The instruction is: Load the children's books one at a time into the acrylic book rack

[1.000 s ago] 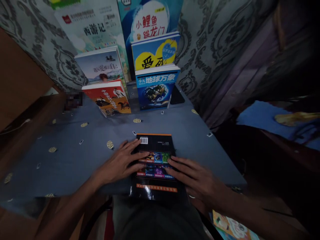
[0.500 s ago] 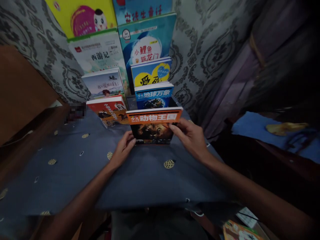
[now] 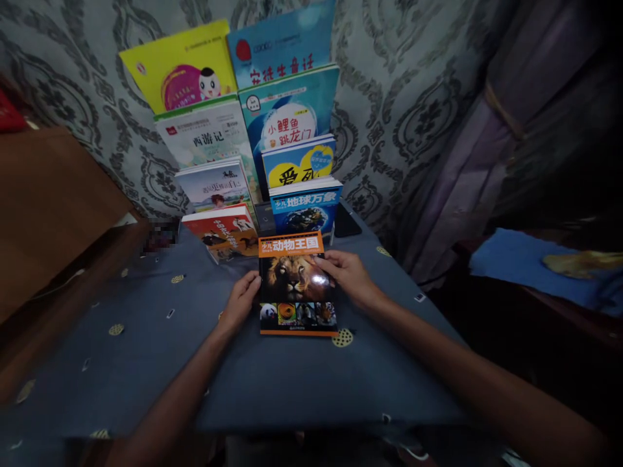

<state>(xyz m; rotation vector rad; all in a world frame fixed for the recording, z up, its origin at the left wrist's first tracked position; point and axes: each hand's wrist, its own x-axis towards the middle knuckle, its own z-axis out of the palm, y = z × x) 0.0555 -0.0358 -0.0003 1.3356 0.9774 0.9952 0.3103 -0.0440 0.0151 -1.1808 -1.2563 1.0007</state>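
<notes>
A book with a lion on its black and orange cover [image 3: 292,282] leans back over the table, front toward me, a row of small animal photos near its bottom. My left hand [image 3: 241,299] is closed on its left edge, thumb and fingertips at the side. My right hand [image 3: 349,275] grips the right edge, thumb on the cover. Just behind stands a blue book with a globe [image 3: 306,217]. A red book [image 3: 226,233] stands to the left, close to my left hand.
More books stand in two rows against the patterned wall, among them a yellow book [image 3: 180,68] and a teal book [image 3: 289,113]. A dark flat object [image 3: 346,222] lies at the right. A brown box [image 3: 58,207] is at far left; a purple curtain [image 3: 479,162] hangs right.
The lion book has tipped back from nearly upright, so its whole cover shows. Both hands stay at its sides. The view has shifted, showing more of the back books.
</notes>
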